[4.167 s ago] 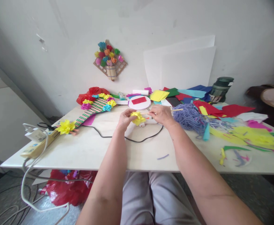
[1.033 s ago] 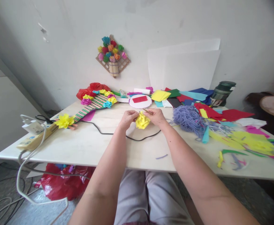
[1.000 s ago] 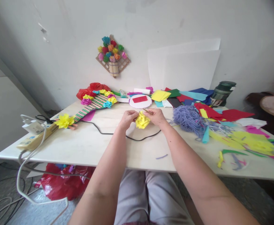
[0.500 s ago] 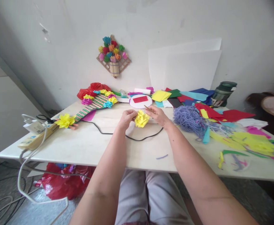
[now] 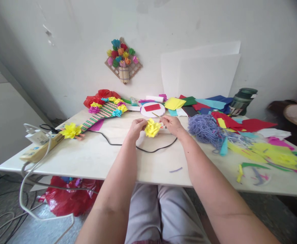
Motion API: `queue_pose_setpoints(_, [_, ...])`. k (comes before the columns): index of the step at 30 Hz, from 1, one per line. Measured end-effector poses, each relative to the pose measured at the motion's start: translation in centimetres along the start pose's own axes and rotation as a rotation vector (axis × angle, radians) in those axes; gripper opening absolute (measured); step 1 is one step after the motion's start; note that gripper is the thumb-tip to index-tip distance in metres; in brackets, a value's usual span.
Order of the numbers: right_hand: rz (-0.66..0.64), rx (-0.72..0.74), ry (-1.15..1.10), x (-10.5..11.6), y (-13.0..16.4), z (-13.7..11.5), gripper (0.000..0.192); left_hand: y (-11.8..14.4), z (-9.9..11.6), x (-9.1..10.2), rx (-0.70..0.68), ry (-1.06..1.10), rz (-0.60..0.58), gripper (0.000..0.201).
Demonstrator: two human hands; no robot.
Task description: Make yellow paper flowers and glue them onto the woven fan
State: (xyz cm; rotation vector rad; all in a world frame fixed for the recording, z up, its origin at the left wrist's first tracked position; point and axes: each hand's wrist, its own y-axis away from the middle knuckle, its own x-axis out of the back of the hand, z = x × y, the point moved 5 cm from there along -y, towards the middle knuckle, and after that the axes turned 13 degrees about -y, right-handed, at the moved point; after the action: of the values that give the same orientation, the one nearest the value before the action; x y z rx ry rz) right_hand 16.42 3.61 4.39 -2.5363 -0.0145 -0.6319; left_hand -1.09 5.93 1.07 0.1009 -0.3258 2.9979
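Two hands (image 5: 137, 127), one yellow paper flower (image 5: 152, 128)

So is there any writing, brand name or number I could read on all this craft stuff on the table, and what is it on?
No text can be read in this picture.
Dark green lidded jar: it carries a pale label, too small and blurred to read.
Beige power strip with the white plug: any markings are too blurred.
Small teal glue bottle: any print is too small to tell.
Yellow crepe paper flower between the left hand and right hand: no writing.
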Motion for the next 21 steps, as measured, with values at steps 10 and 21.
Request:
queue_pose_setpoints(10, [0.018, 0.095, 0.023, 0.19, 0.03, -0.15, 0.031, 0.09, 0.47, -0.02, -0.058, -0.077, 0.018, 0.014])
queue_pose_setpoints(21, [0.027, 0.277, 0.146, 0.1, -0.36, 0.26, 0.022, -0.21, 0.1, -0.26, -0.126, -0.21, -0.026, 0.025])
